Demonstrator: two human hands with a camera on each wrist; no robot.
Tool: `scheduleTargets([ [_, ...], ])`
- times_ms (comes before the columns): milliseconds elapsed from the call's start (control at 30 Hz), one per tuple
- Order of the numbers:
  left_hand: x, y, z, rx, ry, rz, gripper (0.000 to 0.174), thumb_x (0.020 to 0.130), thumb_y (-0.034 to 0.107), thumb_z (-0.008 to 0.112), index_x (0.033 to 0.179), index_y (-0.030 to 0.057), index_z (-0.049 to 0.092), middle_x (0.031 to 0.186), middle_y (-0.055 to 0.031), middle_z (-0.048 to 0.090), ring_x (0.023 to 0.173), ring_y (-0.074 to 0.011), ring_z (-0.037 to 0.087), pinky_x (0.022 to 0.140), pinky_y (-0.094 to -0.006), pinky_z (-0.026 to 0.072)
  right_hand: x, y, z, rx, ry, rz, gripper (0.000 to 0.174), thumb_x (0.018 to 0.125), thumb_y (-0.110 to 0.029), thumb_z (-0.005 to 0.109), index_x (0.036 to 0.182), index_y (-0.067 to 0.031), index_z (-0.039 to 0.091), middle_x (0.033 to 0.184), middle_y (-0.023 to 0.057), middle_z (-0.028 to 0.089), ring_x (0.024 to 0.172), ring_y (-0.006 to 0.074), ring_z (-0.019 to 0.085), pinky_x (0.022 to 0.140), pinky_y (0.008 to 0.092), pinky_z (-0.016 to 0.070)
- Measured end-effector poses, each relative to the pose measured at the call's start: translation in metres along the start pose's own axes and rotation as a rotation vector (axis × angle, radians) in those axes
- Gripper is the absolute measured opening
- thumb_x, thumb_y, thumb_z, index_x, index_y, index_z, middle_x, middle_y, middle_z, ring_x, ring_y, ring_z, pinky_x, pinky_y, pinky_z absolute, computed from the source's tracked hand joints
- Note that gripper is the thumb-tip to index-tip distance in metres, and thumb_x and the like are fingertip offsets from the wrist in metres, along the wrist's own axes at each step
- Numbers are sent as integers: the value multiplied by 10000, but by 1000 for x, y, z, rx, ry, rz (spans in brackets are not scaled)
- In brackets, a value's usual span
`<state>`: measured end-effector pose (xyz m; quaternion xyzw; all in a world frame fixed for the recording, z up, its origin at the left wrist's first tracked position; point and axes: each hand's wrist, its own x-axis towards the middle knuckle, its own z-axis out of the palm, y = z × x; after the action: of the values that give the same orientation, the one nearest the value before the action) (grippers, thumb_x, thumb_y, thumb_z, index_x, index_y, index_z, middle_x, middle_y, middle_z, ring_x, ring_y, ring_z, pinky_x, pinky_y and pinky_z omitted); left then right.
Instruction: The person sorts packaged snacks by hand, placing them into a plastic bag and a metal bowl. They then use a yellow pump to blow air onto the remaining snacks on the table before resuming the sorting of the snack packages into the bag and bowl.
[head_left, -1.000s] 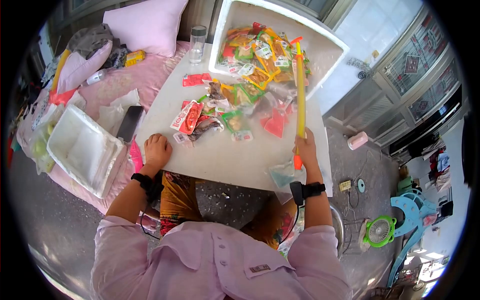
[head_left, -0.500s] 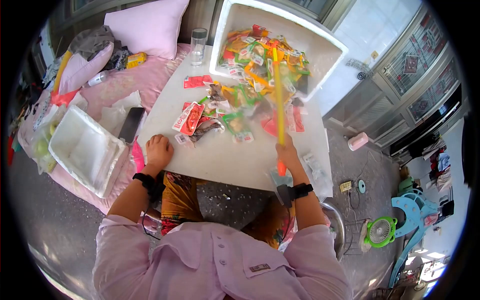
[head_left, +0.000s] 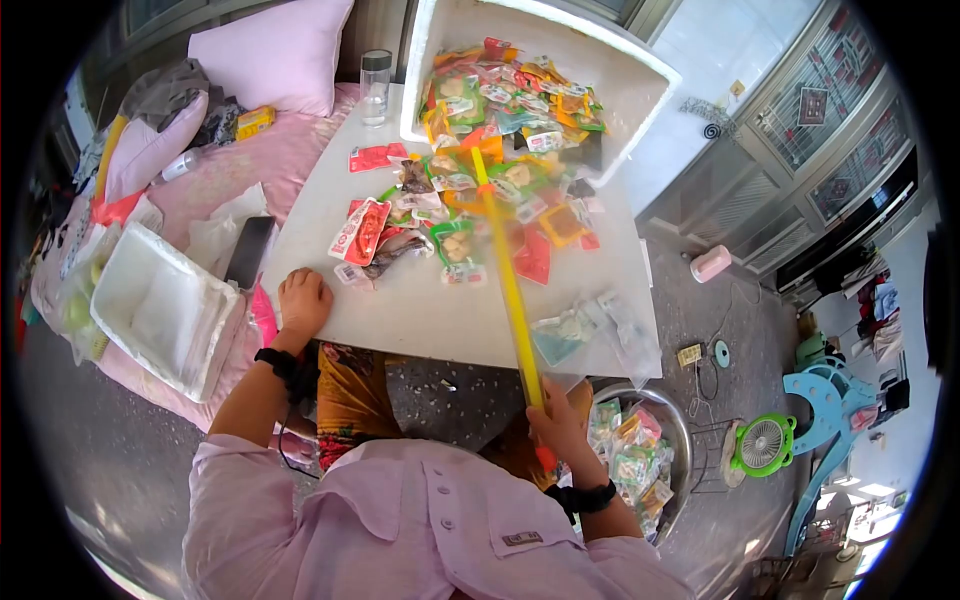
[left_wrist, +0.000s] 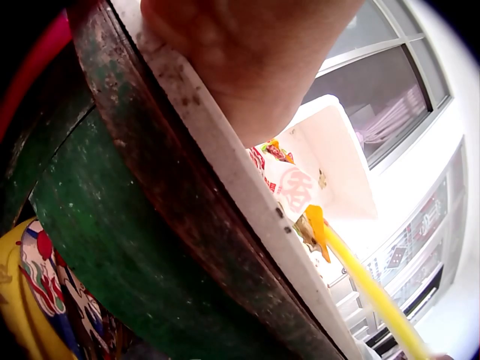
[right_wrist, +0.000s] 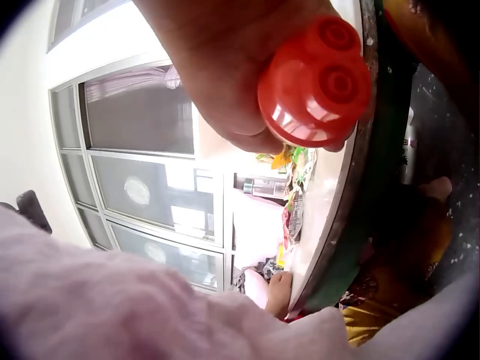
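Gripping the yellow stick (head_left: 514, 300) with your right hand (head_left: 562, 425), fingers curled round it just by the red end (right_wrist: 319, 86), you have it slanting over the pale table (head_left: 400, 328), far tip among the loose packets (head_left: 457, 244) in front of the foam box (head_left: 640, 125). Your left hand (head_left: 304, 300) just kinda rests near the table edge, fingers loosely bent, holding nothing.

On the table's (head_left: 430, 325) far end: foam box (head_left: 622, 80), packets (head_left: 520, 95) inside. Far left on table: jar (head_left: 375, 92). Mid-table: loose packets (head_left: 365, 235). Across its near edge: stick (head_left: 512, 300). Left of table: bed (head_left: 240, 165) bearing foam tray (head_left: 150, 298), phone (head_left: 250, 253). Before its near-right corner: basin (head_left: 684, 465).
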<state>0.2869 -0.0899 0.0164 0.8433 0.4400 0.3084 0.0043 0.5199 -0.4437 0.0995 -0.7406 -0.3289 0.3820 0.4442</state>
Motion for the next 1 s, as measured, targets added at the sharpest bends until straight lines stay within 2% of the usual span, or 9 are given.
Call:
scheduleTargets([
  [167, 0, 0, 0, -12, 7, 1, 127, 688, 159, 518, 776, 67, 519, 914, -105, 528, 923, -280, 465, 792, -414, 338, 21, -24, -17, -124, 124, -168, 496, 790, -94, 493, 1248, -71, 305, 675, 6, 471, 514, 62, 455, 446, 212, 396],
  [333, -1, -2, 2, -7, 4, -16, 136, 681, 164, 523, 780, 72, 524, 909, -99, 529, 930, -275, 464, 796, -412, 338, 137, -54, -64, -62, 236, -319, 491, 780, -111, 493, 1238, -81, 319, 641, 29, 488, 468, 90, 463, 428, 228, 397],
  [467, 0, -2, 1, -24, -16, -44, 132, 672, 165, 523, 768, 74, 530, 910, -93, 530, 935, -270, 463, 799, -408, 338, 200, -113, -75, -172, 248, -328, 362, 780, -168, 488, 1107, -40, 402, 685, 29, 488, 499, 113, 484, 438, 248, 404],
  [567, 1, -3, 1, -39, -37, -63, 128, 670, 164, 519, 759, 74, 534, 909, -89, 530, 937, -267, 461, 800, -405, 336, 267, -91, -89, -329, 205, -437, 343, 782, -185, 477, 1093, -51, 424, 810, 142, 545, 657, 260, 567, 536, 343, 460],
  [633, 0, -2, -1, -54, -43, -62, 126, 670, 165, 518, 756, 74, 534, 907, -88, 529, 940, -264, 459, 801, -402, 334, 316, -51, -94, -464, 265, -417, 343, 780, -203, 467, 1084, -50, 426, 853, 187, 545, 749, 326, 553, 600, 383, 454],
  [767, -1, 2, -7, -50, -44, -63, 124, 671, 166, 518, 754, 74, 531, 910, -88, 526, 947, -261, 453, 803, -397, 330, 282, -29, -79, -669, 245, -637, 387, 782, -223, 454, 1128, -63, 389, 922, 236, 537, 819, 397, 530, 678, 423, 433],
  [867, 1, 3, -7, -47, -44, -59, 122, 671, 164, 520, 753, 75, 528, 914, -90, 523, 950, -261, 449, 806, -397, 328, 209, -41, -68, -451, 201, -227, 454, 786, -229, 450, 1191, -64, 328, 946, 245, 533, 862, 401, 522, 735, 400, 424],
  [967, 0, 2, -7, -40, -36, -54, 124, 669, 163, 524, 756, 75, 527, 912, -92, 523, 944, -265, 451, 803, -398, 330, 166, -15, -72, -553, 284, -382, 512, 791, -218, 451, 1242, -58, 268, 950, 261, 525, 893, 396, 520, 763, 386, 420],
  [1000, 0, 2, -5, -37, -34, -49, 125, 668, 163, 526, 757, 75, 526, 911, -93, 523, 940, -267, 453, 800, -398, 331, 150, -7, -74, -515, 272, -363, 501, 793, -194, 456, 1241, -61, 275, 894, 202, 525, 777, 313, 516, 671, 348, 422],
])
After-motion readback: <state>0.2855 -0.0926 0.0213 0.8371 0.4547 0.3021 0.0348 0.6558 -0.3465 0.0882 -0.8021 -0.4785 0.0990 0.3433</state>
